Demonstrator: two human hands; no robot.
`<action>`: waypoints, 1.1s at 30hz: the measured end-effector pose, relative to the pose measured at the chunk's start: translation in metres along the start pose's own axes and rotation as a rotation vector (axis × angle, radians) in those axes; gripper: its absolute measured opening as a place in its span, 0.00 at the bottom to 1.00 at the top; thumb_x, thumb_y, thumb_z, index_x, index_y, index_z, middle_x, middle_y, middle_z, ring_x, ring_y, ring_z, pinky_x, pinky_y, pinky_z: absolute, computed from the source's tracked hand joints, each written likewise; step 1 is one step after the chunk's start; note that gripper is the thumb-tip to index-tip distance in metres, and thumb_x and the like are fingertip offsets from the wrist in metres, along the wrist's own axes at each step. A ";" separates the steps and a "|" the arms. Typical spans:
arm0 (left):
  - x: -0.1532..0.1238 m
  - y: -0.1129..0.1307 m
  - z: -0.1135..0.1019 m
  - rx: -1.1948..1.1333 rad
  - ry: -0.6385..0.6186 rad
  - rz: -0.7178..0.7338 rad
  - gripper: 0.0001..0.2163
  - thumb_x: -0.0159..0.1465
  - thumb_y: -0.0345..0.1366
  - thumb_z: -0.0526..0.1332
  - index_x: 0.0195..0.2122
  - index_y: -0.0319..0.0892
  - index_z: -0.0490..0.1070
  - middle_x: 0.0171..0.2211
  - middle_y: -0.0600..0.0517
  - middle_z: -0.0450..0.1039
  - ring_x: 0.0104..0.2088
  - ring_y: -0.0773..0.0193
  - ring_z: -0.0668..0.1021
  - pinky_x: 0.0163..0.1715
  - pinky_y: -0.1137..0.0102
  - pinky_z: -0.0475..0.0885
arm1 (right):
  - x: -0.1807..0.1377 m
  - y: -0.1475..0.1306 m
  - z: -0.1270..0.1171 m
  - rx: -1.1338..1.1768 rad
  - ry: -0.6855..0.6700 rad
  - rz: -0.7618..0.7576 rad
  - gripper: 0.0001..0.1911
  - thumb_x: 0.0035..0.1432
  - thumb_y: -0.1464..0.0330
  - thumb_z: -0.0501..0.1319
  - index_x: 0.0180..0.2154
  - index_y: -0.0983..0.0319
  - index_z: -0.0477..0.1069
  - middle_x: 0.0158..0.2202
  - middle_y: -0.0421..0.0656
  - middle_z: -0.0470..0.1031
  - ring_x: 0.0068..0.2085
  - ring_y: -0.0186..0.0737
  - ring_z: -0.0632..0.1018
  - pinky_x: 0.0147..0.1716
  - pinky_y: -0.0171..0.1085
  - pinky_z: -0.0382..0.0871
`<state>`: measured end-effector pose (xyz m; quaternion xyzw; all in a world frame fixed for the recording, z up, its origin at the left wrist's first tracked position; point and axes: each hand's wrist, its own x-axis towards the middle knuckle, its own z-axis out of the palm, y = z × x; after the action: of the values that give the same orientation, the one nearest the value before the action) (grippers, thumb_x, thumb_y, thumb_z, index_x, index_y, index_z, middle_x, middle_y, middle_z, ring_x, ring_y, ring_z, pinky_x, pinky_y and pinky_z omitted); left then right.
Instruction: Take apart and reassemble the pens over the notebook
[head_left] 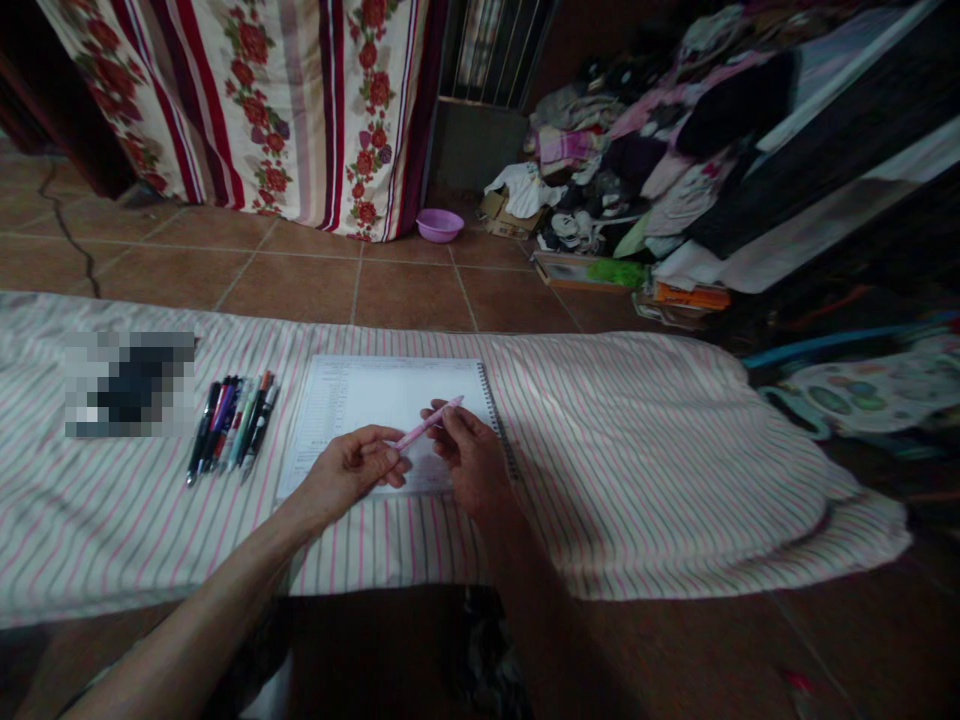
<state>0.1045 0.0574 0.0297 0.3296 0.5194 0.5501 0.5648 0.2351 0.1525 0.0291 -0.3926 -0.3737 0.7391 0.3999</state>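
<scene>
A pink pen [421, 428] is held slantwise between my two hands, above an open spiral notebook [397, 385]. My left hand [358, 460] pinches the pen's lower left end between thumb and fingers. At the upper right end, the fingers of my right hand [466, 445] are closed on the same pen. The notebook's page is mostly white, with faint printed lines along its left side and the wire spiral on its right edge. Several pens [231, 425] lie side by side on the cloth to the left of the notebook.
A striped cloth [637, 450] covers the low surface under the notebook. A blurred-out dark item [139, 380] lies at its left. Beyond, on the tiled floor [300, 275], stand a purple basin [439, 225] and a heap of clothes [637, 150]. A flowered curtain [300, 110] hangs behind.
</scene>
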 end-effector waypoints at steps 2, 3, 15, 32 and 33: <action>0.001 -0.001 0.000 -0.002 -0.002 0.002 0.21 0.52 0.46 0.66 0.41 0.37 0.69 0.27 0.50 0.74 0.27 0.65 0.75 0.32 0.69 0.67 | -0.001 0.001 0.001 -0.009 -0.025 0.021 0.15 0.42 0.60 0.67 0.33 0.62 0.75 0.32 0.43 0.79 0.27 0.29 0.74 0.22 0.27 0.63; 0.002 -0.002 0.000 0.000 -0.001 0.003 0.21 0.51 0.46 0.66 0.41 0.37 0.69 0.26 0.50 0.74 0.26 0.66 0.75 0.31 0.69 0.67 | -0.002 0.002 0.001 -0.015 -0.040 0.034 0.15 0.42 0.60 0.68 0.33 0.62 0.75 0.32 0.43 0.79 0.27 0.29 0.74 0.22 0.27 0.64; 0.002 0.000 0.001 0.067 0.032 -0.021 0.18 0.51 0.47 0.66 0.34 0.36 0.72 0.20 0.52 0.72 0.22 0.69 0.72 0.26 0.72 0.65 | -0.005 0.001 0.002 -0.128 -0.136 0.075 0.13 0.42 0.62 0.68 0.32 0.61 0.76 0.35 0.43 0.78 0.29 0.30 0.74 0.23 0.28 0.64; 0.001 0.007 0.002 0.166 0.035 -0.004 0.15 0.53 0.47 0.64 0.25 0.38 0.70 0.20 0.52 0.71 0.19 0.72 0.66 0.19 0.75 0.56 | -0.010 0.004 0.011 -0.087 -0.126 0.015 0.16 0.44 0.61 0.66 0.36 0.62 0.74 0.36 0.45 0.78 0.26 0.30 0.72 0.20 0.29 0.59; 0.001 0.008 0.002 0.164 0.036 -0.008 0.15 0.52 0.48 0.64 0.25 0.38 0.70 0.20 0.52 0.71 0.19 0.72 0.66 0.19 0.75 0.56 | -0.010 0.004 0.011 -0.081 -0.137 0.027 0.16 0.44 0.61 0.66 0.36 0.61 0.75 0.37 0.45 0.78 0.27 0.30 0.72 0.20 0.29 0.58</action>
<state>0.1046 0.0598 0.0375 0.3628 0.5740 0.5094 0.5287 0.2281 0.1396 0.0334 -0.3619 -0.4245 0.7539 0.3470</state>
